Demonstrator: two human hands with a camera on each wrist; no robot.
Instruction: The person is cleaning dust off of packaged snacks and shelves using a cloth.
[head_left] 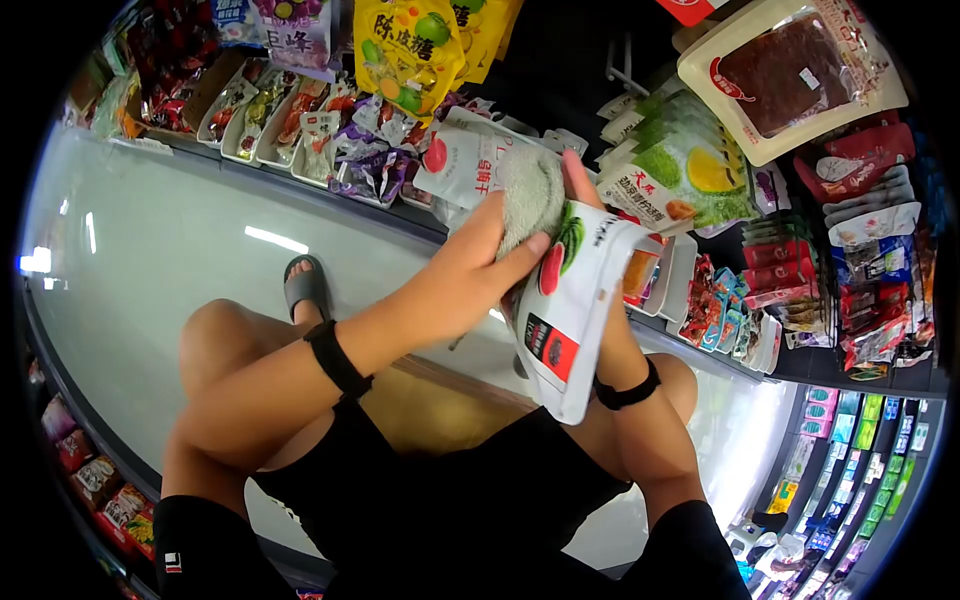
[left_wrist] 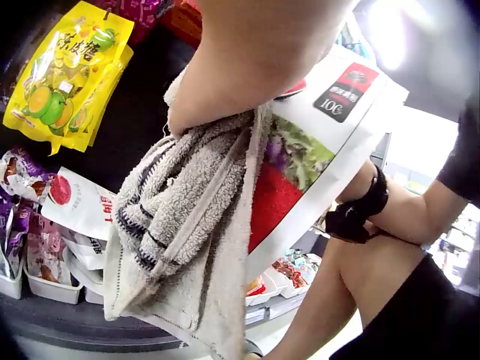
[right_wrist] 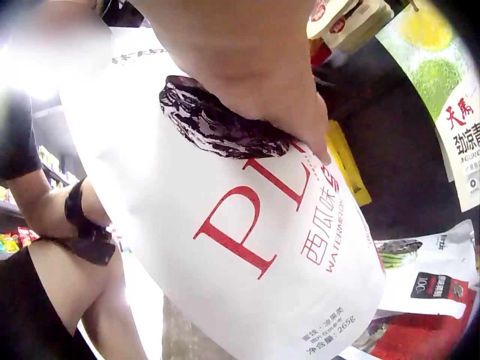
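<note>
My left hand [head_left: 470, 275] grips a folded grey terry towel [head_left: 533, 195] against the upper part of a white watermelon-flavour dried plum bag [head_left: 575, 320]. In the left wrist view, the towel [left_wrist: 187, 202] hangs down beside the bag's face, with a dark stripe in its folds. My right hand [head_left: 579, 182] holds the bag from the far side, mostly hidden behind it in the head view. Seen from the right wrist, its fingers curl over the bag [right_wrist: 247, 217] near the plum picture. The bag is tilted above my lap.
A similar white pouch [head_left: 455, 160] stands on the shelf behind the towel. Yellow candy bags [head_left: 410, 55] hang above trays of wrapped sweets [head_left: 300, 125]. Green lemon plum bags [head_left: 680, 165] and a large tan packet [head_left: 795, 75] are to the right. A shelf edge [head_left: 390, 215] runs before me.
</note>
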